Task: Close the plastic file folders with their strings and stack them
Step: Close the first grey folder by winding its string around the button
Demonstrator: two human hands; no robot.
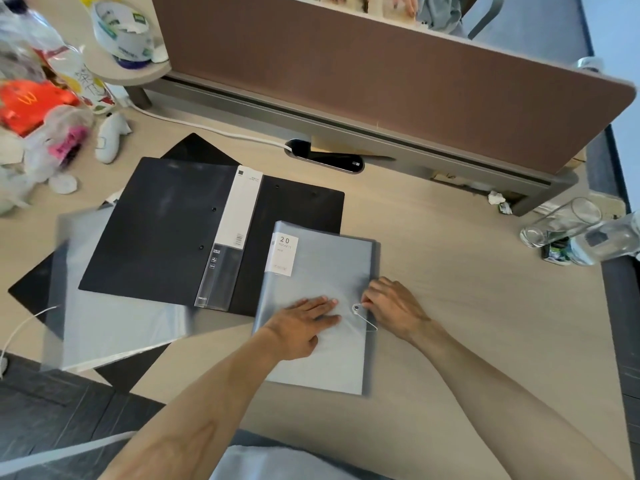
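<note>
A translucent grey-blue folder with a "20 pockets" label lies closed on the desk in front of me. My left hand presses flat on its cover. My right hand pinches the thin string beside the round button near the folder's right edge. A black folder with a white spine label lies open to the left, partly under the grey one. Another translucent folder lies at the near left, overhanging the desk edge.
A brown divider panel runs along the back of the desk. Plastic bags and clutter fill the far left. A glass and a clear bottle lie at the right edge. A white cable leads to the cable port.
</note>
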